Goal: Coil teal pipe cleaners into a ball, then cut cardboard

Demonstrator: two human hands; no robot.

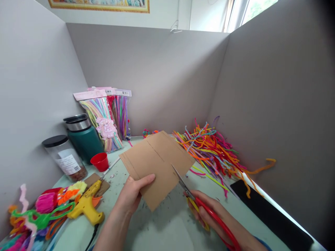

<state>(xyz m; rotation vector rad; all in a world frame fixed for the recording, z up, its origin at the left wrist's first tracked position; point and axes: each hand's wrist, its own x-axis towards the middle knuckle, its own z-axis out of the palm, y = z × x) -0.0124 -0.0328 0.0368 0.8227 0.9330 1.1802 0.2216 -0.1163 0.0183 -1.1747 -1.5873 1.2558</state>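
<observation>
A brown cardboard sheet [159, 160] with a dark line across its upper part is held above the table. My left hand [134, 193] pinches its lower left edge, thumb on top and the fingers hidden underneath. In my right hand [209, 212] is a pair of scissors [190, 195] with red and yellow handles. The blades point up and to the left, the tip over or beside the sheet's right part; contact cannot be made out.
A yellow glue gun [87, 205] lies at left beside colourful fuzzy pieces [47, 202]. Behind are a red cup [99, 161], a jar [65, 158], a teal bottle [85, 139] and bagged pipe cleaners [104, 120]. Loose pipe cleaners [209, 146] and a black strip [269, 212] lie right.
</observation>
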